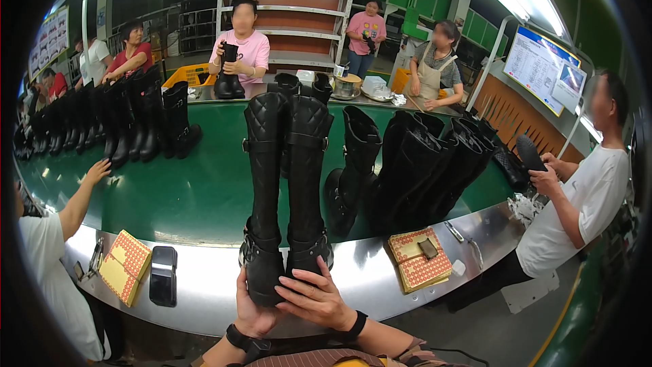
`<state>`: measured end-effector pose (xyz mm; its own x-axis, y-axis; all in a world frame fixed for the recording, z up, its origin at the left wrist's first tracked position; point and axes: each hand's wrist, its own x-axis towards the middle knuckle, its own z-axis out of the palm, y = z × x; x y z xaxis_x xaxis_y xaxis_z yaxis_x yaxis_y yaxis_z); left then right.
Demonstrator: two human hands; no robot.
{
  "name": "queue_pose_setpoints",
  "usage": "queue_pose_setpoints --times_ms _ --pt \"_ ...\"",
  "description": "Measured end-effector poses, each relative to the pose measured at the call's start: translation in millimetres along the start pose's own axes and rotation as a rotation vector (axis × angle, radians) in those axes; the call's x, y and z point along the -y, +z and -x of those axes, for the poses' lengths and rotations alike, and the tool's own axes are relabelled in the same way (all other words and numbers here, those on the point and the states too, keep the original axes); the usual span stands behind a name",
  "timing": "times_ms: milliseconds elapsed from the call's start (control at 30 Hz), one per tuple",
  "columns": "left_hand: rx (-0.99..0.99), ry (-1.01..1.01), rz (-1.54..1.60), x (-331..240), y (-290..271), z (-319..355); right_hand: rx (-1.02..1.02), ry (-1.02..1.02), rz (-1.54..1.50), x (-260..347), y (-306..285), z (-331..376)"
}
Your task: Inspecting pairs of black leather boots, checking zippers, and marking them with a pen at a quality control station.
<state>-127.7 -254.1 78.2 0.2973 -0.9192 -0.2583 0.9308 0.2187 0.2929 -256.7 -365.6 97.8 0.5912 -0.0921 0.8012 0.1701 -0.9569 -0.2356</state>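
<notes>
A pair of tall black boots with quilted upper shafts and buckled straps [307,149] stands upright in front of me at the metal edge of the line. My left hand [254,304] cups the left boot's foot from its outer side, with the fingers partly hidden beneath it. Across the lower part of the pair lies my right hand [318,299], its fingers pressed together against the black leather. Behind the pair, more black boots partly show. To its right, a shorter-looking black boot [353,170] stands on the green belt.
More black boots [414,170] crowd the green belt [197,194] at right; another row is at left. On the metal ledge lie patterned card stacks [420,258], a phone [163,276] and a cutter [454,231]. Co-workers stand on both sides and across; one person's hand [99,170] reaches over the belt.
</notes>
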Motion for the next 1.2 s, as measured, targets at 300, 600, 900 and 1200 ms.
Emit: queue_pose_setpoints --times_ms 300,600,900,1200 --pt "0.065 -0.032 0.083 1 -5 -3 -0.025 0.034 0.045 0 4 5" --pt "0.043 -0.029 0.079 2 -8 -4 0.053 0.062 0.169 5 4 2" --pt "0.020 -0.026 0.049 3 -4 -2 0.039 0.059 0.134 3 3 4" --pt "0.009 -0.010 0.020 4 3 0 0.018 0.045 0.018 2 -3 3"
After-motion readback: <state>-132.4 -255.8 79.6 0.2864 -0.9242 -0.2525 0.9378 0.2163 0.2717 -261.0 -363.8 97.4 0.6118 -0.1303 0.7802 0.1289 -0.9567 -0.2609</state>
